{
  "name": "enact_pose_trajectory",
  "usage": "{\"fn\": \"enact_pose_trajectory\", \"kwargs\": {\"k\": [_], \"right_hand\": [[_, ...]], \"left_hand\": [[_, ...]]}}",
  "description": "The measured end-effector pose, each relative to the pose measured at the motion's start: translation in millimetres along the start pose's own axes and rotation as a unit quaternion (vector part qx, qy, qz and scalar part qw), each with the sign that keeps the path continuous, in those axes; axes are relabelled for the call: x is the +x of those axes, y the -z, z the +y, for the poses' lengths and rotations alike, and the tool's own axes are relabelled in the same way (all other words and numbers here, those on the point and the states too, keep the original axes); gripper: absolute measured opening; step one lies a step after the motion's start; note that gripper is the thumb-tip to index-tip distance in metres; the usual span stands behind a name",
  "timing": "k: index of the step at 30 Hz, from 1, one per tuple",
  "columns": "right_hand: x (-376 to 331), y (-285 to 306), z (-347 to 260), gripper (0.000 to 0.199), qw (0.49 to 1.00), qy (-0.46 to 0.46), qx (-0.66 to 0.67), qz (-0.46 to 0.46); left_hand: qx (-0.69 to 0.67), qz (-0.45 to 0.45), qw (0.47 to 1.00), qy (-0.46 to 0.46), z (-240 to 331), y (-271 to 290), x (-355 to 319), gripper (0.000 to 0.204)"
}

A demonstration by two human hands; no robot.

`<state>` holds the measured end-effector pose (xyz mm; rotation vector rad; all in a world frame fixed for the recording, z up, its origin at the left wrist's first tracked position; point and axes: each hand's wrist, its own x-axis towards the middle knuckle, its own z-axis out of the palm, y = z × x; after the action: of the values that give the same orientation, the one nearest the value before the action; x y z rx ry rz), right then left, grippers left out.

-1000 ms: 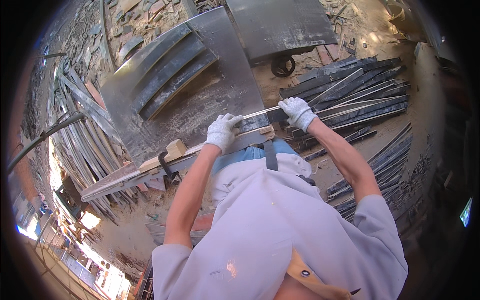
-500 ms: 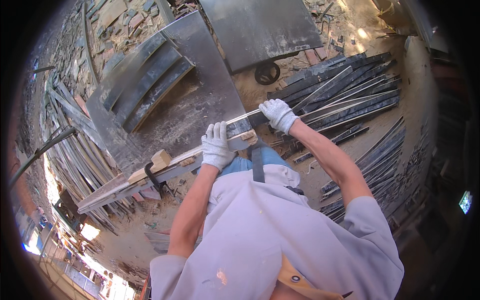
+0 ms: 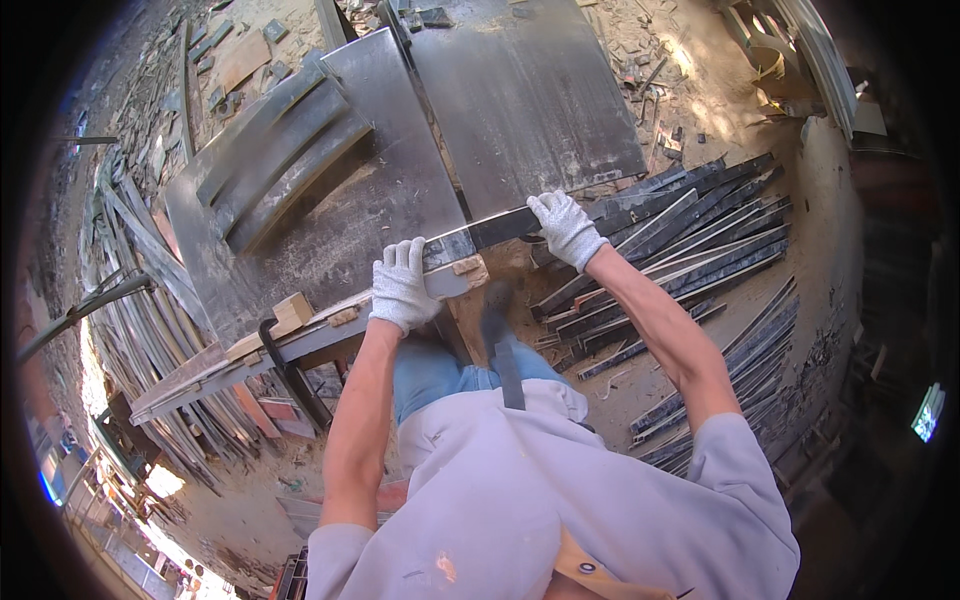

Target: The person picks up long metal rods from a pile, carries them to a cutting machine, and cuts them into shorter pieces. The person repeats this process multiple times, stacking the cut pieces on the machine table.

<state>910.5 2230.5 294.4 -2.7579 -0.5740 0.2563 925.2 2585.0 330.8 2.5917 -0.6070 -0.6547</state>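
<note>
A dark, narrow board strip (image 3: 504, 227) with a pale edge runs along the near edge of the dark-topped table (image 3: 400, 190). My left hand (image 3: 403, 290), in a pale knit glove, lies over the strip at that edge, its fingers curled over the top. Gloved as well, my right hand (image 3: 567, 230) grips the strip's right end, out past the table corner. Bare strip shows between the two hands. Below it, a rough wood piece (image 3: 468, 266) sits at the end of the table's edge rail (image 3: 452, 281).
Curved dark boards (image 3: 290, 165) lie on the table. A small wood block (image 3: 292, 312) and a black clamp (image 3: 283, 365) sit on its near edge, left of me. Another dark panel (image 3: 525, 100) stands beyond. Long strips (image 3: 670, 240) are piled on the right.
My right hand has moved away from my left, and more dark strip shows between them. The view has shifted, and one foot now shows below the strip.
</note>
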Motion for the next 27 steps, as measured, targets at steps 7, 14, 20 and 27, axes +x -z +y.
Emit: {"fn": "enact_pose_trajectory", "kwargs": {"k": [7,14,20,27], "right_hand": [[0.4,-0.9,-8.8,0.048,0.999,-0.026,-0.019,-0.04],[4.8,3.2,-15.5,0.054,0.994,-0.052,-0.063,-0.07],[1.0,-1.6,-20.7,0.048,0.994,-0.079,-0.051,-0.055],[-62.9,22.9,-20.4,0.041,0.972,-0.196,0.099,0.08]], "left_hand": [[0.042,0.013,0.999,-0.003,0.9,-4.4,-6.6,0.103],[0.084,0.016,0.996,0.006,5.5,-5.3,-9.2,0.103],[0.079,0.019,0.997,-0.007,-3.3,-15.9,-12.7,0.105],[0.098,0.026,0.995,0.015,-0.1,-8.8,-10.5,0.105]]}}
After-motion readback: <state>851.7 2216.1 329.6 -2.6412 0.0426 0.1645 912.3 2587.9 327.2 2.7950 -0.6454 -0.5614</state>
